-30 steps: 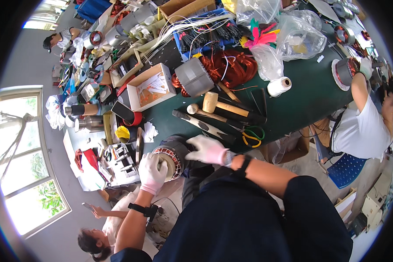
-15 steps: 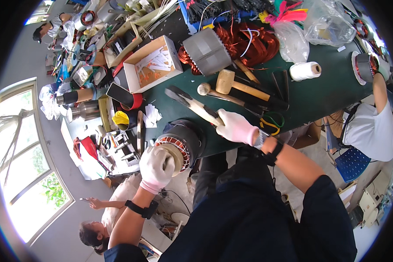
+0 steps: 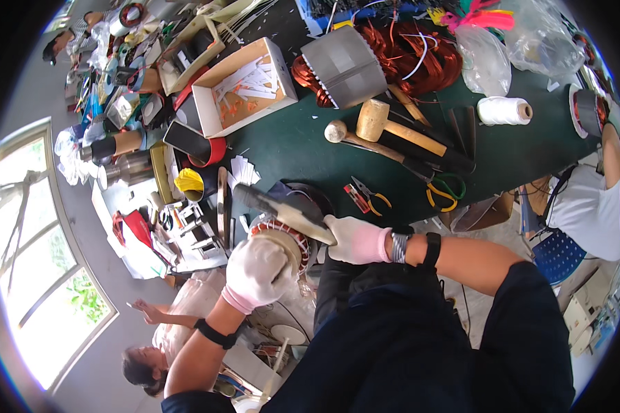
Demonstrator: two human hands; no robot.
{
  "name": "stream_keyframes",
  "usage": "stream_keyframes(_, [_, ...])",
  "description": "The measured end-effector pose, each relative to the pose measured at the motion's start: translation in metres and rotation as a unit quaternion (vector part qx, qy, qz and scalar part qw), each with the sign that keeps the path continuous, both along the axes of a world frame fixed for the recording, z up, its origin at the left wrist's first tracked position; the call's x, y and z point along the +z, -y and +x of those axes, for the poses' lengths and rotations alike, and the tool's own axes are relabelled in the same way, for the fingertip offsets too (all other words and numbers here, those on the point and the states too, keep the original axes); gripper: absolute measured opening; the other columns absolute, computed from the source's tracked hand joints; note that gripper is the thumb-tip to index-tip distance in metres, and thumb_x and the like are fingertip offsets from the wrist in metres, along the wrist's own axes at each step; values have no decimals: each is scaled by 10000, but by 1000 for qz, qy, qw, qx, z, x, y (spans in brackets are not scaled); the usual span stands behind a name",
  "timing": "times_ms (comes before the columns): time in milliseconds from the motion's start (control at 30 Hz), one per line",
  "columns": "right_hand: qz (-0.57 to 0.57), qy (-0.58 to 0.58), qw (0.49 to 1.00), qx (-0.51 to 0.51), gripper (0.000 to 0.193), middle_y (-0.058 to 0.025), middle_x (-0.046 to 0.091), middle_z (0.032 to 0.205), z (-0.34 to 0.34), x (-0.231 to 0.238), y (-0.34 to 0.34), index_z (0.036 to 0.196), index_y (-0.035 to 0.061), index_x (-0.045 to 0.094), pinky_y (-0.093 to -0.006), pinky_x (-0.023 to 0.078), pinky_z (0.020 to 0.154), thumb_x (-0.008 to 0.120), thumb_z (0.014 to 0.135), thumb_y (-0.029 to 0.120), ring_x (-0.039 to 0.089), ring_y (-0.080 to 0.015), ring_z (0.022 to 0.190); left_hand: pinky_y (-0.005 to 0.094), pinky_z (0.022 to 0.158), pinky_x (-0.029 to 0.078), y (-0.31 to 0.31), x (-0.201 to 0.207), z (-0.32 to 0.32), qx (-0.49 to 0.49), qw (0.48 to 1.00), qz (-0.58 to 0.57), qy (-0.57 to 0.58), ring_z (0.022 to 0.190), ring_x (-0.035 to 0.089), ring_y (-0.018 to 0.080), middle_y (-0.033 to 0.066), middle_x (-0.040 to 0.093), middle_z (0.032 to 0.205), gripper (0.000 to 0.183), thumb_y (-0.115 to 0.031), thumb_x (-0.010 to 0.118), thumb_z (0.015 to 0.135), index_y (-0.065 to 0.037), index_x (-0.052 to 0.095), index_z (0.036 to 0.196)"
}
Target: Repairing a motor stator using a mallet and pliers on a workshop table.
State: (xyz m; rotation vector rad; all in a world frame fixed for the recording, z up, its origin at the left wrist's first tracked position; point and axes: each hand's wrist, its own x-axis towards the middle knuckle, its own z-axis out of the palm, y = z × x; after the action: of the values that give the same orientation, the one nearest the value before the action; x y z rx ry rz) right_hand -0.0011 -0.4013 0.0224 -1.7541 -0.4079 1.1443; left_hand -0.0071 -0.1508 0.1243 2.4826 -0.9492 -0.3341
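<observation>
A motor stator (image 3: 302,241) with a red-and-white laced winding end lies at the bench's near edge, its dark body partly hidden. My gloved left hand (image 3: 260,270) is closed on a round beige block (image 3: 287,242) against that winding end. In my gloved right hand (image 3: 357,239) is the pale end of a flat wooden paddle (image 3: 289,214) with a dark far end. The paddle lies across the view over the stator; whether it touches cannot be told. Pliers (image 3: 368,197) with orange-and-black handles lie on the bench to the right of the stator.
On the green bench (image 3: 282,153) lie a wooden mallet (image 3: 399,131), a ball-headed hammer (image 3: 365,142), scissors (image 3: 445,193) and a thread spool (image 3: 504,111). Behind stand a box of white strips (image 3: 244,124) and another stator (image 3: 344,67). People work at right and sit at left.
My right hand has brought the paddle down and left, over the stator. The pliers, hidden before, now show. My left hand has shifted slightly right with the block; the view has also moved.
</observation>
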Motion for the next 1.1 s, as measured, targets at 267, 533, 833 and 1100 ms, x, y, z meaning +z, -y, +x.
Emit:
stream_keyframes(267, [-24,78,996,-28,338,-263,714,816,22,-8,16,1048,-90,572,-515,578,763,682,880,181,738,-440,829,466,738,583,9,1,10,3,1000,8,-16,840,708,344,102,710,882,134,-36,768,690,-61,701,803])
stream_keyframes(533, [36,-66,974,-213,327,-180,690,756,28,-7,36,1090,-68,595,-365,544,504,719,887,156,719,-240,594,457,695,551,11,-4,-7,101,994,-12,27,765,658,345,109,680,833,92,-76,742,731,-71,663,777])
stream_keyframes(833, [39,-37,964,-262,318,-280,709,783,46,23,39,1063,-75,566,-442,594,655,688,911,177,753,-421,742,451,707,518,17,-6,-14,227,973,32,23,765,629,356,133,673,826,46,-50,705,788,-53,660,798])
stream_keyframes(1100, [20,87,990,-113,258,-268,708,839,25,-9,43,1005,-31,629,-514,575,715,682,864,179,734,-470,791,430,719,502,20,-8,-21,293,955,36,31,760,611,346,133,664,836,57,-38,692,848,-32,644,818])
